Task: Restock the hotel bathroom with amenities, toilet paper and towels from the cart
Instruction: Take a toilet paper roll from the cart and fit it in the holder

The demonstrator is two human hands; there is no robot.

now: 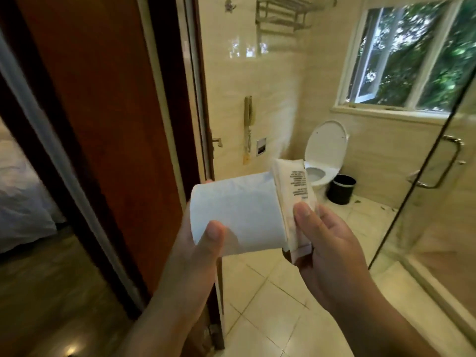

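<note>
- The left hand (198, 243) has its grip closed round a toilet paper roll (231, 215), thumb on the near side, the roll lying sideways at the bathroom doorway
- The right hand (332, 243) pinches white amenity packets (293, 202) with dark print, thumb on top; the packets touch the roll's right end
- Behind them a wooden door (103, 112) stands open on the left
- Beyond, a toilet (322, 161) with its lid raised, a black waste bin (341, 189) just beside it, under a window (412, 60)
- A glass shower door (425, 176) stands on the right
</note>
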